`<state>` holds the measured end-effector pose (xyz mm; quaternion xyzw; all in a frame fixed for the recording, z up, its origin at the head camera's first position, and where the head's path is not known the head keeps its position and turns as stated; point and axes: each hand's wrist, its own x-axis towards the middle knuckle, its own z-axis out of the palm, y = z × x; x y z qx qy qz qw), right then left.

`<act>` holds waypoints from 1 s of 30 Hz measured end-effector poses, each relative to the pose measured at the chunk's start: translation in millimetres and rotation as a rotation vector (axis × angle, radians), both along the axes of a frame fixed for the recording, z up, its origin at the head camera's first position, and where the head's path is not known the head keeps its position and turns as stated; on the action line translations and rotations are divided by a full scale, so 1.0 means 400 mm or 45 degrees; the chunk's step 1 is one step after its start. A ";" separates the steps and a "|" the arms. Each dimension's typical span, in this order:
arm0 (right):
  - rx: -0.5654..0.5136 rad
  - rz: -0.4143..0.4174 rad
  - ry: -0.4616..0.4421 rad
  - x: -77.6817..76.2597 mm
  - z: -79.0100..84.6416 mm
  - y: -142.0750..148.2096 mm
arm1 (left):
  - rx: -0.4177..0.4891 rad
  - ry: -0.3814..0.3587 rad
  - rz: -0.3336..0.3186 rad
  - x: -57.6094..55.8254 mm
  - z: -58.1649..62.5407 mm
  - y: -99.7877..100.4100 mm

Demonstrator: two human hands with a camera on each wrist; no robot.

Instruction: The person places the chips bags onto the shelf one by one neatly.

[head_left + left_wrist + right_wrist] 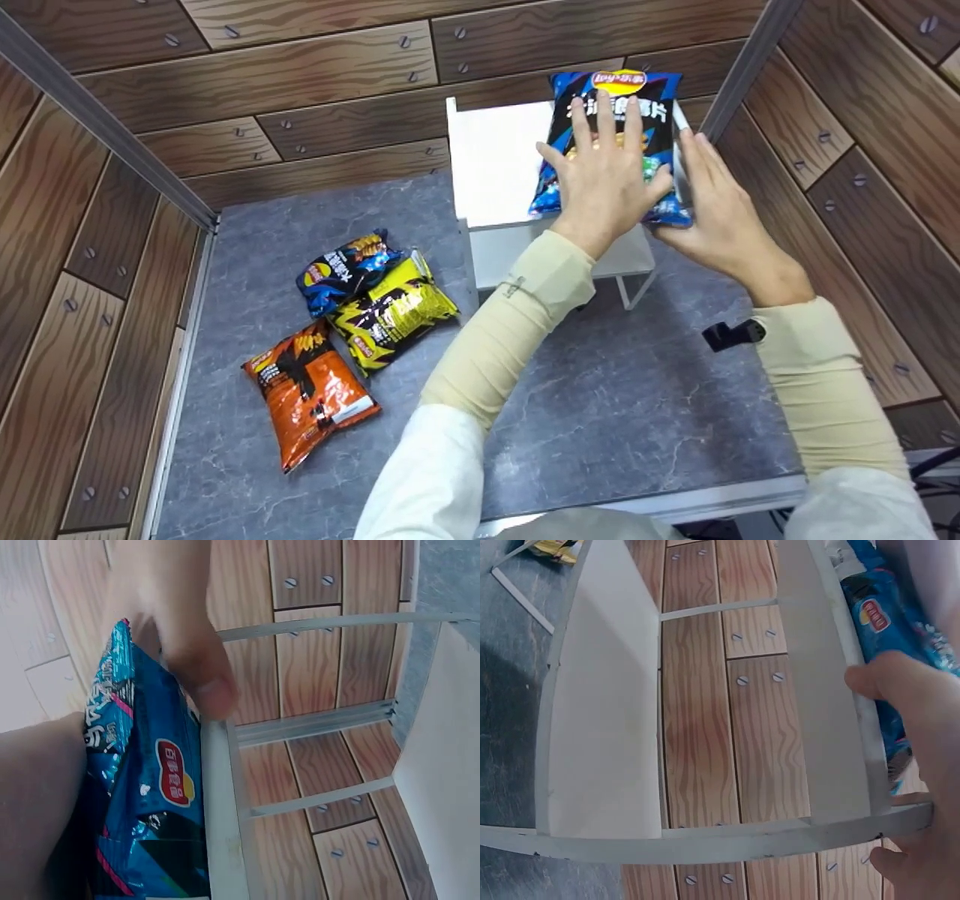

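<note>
A blue and black chip bag (661, 139) lies face up on the top of a white shelf rack (491, 165). My left hand (606, 176) rests on the bag's front, its fingers spread and straight. In the left wrist view, the thumb sits near the rack's edge, beside the blue bag (166, 765). My right hand (724, 214) is at the right side of the rack, its fingers extended along the side rail and the bag's edge. The right wrist view puts that thumb (870, 679) at the rack's front edge, against the blue bag (889, 622).
Left of the rack, three more chip bags lie on the grey marbled table (615, 420): a dark blue one (349, 270), a yellow one (397, 311) and an orange one (315, 390). The rack's lower shelf (517, 255) is below the top. Wood-patterned walls (337, 75) enclose the table.
</note>
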<state>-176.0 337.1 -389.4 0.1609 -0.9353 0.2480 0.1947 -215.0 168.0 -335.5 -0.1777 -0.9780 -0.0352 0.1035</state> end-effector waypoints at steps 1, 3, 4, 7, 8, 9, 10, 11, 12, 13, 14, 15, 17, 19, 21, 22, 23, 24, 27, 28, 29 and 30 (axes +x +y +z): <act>0.003 0.008 -0.010 0.001 0.003 0.001 | -0.019 0.015 0.017 -0.001 0.000 0.007; 0.004 0.021 -0.029 0.003 0.008 0.002 | -0.052 0.052 0.057 -0.004 -0.001 0.021; 0.006 0.024 -0.040 0.004 0.011 0.002 | -0.062 0.070 0.079 -0.004 -0.002 0.028; 0.018 0.015 -0.068 0.003 0.014 -0.004 | -0.065 0.143 0.149 -0.004 -0.010 0.048; 0.014 0.009 -0.067 0.002 0.014 -0.007 | -0.058 0.169 0.172 -0.003 -0.012 0.054; 0.011 0.003 -0.066 0.002 0.014 -0.010 | -0.049 0.191 0.190 -0.002 -0.014 0.059; 0.008 -0.006 -0.067 0.001 0.014 -0.013 | -0.040 0.210 0.204 -0.001 -0.016 0.063; 0.005 -0.014 -0.065 0.000 0.013 -0.015 | -0.031 0.231 0.211 0.000 -0.017 0.066; 0.002 -0.019 -0.062 -0.001 0.012 -0.017 | -0.021 0.242 0.215 0.000 -0.018 0.068; -0.005 -0.019 -0.055 -0.001 0.011 -0.018 | -0.013 0.248 0.218 0.001 -0.019 0.069; -0.007 -0.022 -0.053 -0.001 0.010 -0.018 | -0.007 0.251 0.218 0.001 -0.018 0.070; -0.005 -0.026 -0.056 -0.002 0.010 -0.017 | -0.004 0.243 0.215 0.002 -0.018 0.070; 0.001 -0.032 -0.063 -0.002 0.010 -0.015 | 0.017 0.214 0.206 0.003 -0.015 0.072; 0.000 -0.040 -0.069 -0.001 0.011 -0.014 | 0.036 0.175 0.197 0.005 -0.011 0.074; -0.006 -0.051 -0.078 0.000 0.013 -0.013 | 0.054 0.134 0.178 0.008 -0.009 0.078; -0.014 -0.052 -0.081 0.001 0.013 -0.013 | 0.065 0.116 0.165 0.010 -0.008 0.080; -0.023 -0.053 -0.083 0.002 0.014 -0.012 | 0.070 0.095 0.154 0.012 -0.007 0.082; -0.030 -0.053 -0.082 0.003 0.013 -0.012 | 0.073 0.077 0.145 0.013 -0.006 0.083; -0.035 -0.050 -0.063 0.004 0.010 -0.012 | 0.105 0.012 0.111 0.016 -0.003 0.084; -0.030 -0.048 -0.051 0.004 0.008 -0.011 | 0.122 -0.009 0.100 0.016 -0.001 0.083; -0.022 -0.050 -0.038 0.004 0.006 -0.011 | 0.145 -0.029 0.085 0.016 0.001 0.081; -0.013 -0.051 -0.022 0.002 0.005 -0.010 | 0.175 -0.050 0.067 0.015 0.003 0.078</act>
